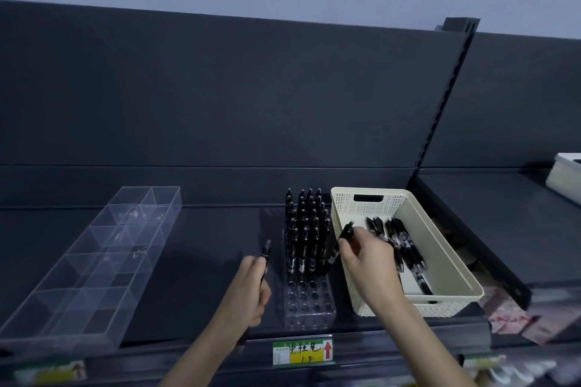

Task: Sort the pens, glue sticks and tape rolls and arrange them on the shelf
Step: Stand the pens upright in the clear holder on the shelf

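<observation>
Right in front of the clear pen holder (pixel 309 305), on the shelf (pixel 204 261) edge, we've got a green and yellow price label (pixel 301 352). Just left of the holder, our left hand (pixel 248 289) is wrapped around one black pen (pixel 265 253). At its right side, our right hand (pixel 366 258) pinches another black pen (pixel 345 233) over the basket rim. The holder's front holes are bare, and standing pens (pixel 306 229) fill the back rows. The cream basket (pixel 440 308) touching its right has loose pens (pixel 405 245) inside. There's a clear divided tray (pixel 94 261) well to the left and a white bin (pixel 566 179) far off right.
</observation>
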The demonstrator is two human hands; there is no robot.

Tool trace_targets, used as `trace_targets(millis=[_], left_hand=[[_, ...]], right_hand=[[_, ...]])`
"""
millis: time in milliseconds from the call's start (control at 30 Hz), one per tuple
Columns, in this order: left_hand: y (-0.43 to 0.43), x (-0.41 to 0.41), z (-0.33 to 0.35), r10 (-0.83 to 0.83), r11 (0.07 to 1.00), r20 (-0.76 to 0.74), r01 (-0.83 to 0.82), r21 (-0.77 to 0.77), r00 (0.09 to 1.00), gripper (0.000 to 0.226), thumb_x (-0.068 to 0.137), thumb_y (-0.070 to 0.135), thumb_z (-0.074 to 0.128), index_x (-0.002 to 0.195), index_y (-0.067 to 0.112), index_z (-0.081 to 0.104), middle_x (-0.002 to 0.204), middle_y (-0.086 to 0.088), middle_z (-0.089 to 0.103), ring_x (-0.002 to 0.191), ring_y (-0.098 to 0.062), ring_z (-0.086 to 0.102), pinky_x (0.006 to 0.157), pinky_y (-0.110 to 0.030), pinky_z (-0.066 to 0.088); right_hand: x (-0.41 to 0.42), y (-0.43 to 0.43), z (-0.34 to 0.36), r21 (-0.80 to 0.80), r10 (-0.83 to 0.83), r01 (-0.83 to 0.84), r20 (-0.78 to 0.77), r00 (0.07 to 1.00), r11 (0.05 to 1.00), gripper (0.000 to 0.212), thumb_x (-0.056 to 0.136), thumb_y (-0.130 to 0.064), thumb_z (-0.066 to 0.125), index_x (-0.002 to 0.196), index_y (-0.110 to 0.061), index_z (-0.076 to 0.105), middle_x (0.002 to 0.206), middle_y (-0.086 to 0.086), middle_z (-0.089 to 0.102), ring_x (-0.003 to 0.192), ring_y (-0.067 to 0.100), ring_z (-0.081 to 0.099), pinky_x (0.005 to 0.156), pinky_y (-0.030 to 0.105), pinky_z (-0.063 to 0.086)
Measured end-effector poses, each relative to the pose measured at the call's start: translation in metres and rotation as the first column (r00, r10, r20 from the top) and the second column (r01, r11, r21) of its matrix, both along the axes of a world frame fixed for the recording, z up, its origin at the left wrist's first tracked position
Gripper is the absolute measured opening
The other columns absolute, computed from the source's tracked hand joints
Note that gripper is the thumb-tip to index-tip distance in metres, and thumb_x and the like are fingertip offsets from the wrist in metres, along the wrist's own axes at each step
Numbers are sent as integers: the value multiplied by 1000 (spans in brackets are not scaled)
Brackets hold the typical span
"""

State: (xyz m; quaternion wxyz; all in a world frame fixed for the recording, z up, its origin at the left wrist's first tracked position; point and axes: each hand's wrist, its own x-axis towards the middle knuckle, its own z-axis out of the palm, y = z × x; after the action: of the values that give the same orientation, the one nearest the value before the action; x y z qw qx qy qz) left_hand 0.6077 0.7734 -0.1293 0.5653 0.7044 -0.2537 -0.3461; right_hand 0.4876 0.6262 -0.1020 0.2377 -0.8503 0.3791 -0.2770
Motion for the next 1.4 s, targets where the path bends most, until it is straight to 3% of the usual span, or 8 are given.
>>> trace_targets(millis=[133,200,300,633,967,1133,1300,1400], left_hand=[[6,3,-4,-25,1000,98,26,-14,995,17,99,20,38,85,11,43,63,-2,50,47,-10,41,51,-25,40],[7,3,-4,3,998,83,3,-62,997,11,97,14,44,88,10,49,70,-4,54,57,-10,51,59,-24,50],[7,3,-4,76,991,14,-74,-109,997,7,93,9,52,88,9,57,77,-4,56,68,-11,57,63,-25,57],[5,8,-1,121,987,155,-103,-122,980,13,84,7,64,77,17,67,62,9,64,58,5,59,58,-10,46],[5,12,1,132,979,90,-116,-166,987,5,83,4,65,83,8,67,54,3,62,52,-3,56,52,-14,47],[5,17,9,161,959,-49,-168,-229,986,13,85,-2,59,74,1,63,55,-3,61,50,-10,54,50,-18,48],[2,15,16,124,944,-141,-161,-287,982,22,86,-11,51,74,3,63,61,-6,63,54,-12,57,52,-20,50],[0,15,18,79,954,-100,-104,-282,992,26,86,-10,50,82,9,67,73,-10,66,63,-14,58,58,-24,47]], right_hand=[[8,7,-7,-65,32,-41,-142,989,997,17,94,-21,47,81,-10,52,68,6,60,58,19,52,52,24,34],[11,11,-8,-62,37,-48,-161,986,997,19,94,-21,46,98,-5,57,82,14,67,73,29,61,64,33,44],[13,12,-9,-64,22,-32,-158,987,997,21,94,-21,46,99,-4,57,84,16,68,76,31,63,66,34,46],[14,13,-10,-77,8,-21,-168,986,997,20,94,-21,47,94,-3,57,83,15,67,76,31,62,63,33,43],[17,12,-15,-60,-1,-10,-173,985,998,23,93,-22,49,103,-4,58,86,13,68,78,29,64,68,35,51],[1,25,-7,-64,-38,43,74,996,997,29,88,-18,59,115,-9,61,98,3,69,81,13,61,77,20,47],[4,56,-4,190,242,-248,53,969,950,20,86,-25,63,104,-18,70,90,-8,67,80,6,62,79,26,53],[10,57,-7,305,350,-345,39,936,888,10,86,-25,64,91,-22,71,68,-10,61,61,3,53,63,24,47]])
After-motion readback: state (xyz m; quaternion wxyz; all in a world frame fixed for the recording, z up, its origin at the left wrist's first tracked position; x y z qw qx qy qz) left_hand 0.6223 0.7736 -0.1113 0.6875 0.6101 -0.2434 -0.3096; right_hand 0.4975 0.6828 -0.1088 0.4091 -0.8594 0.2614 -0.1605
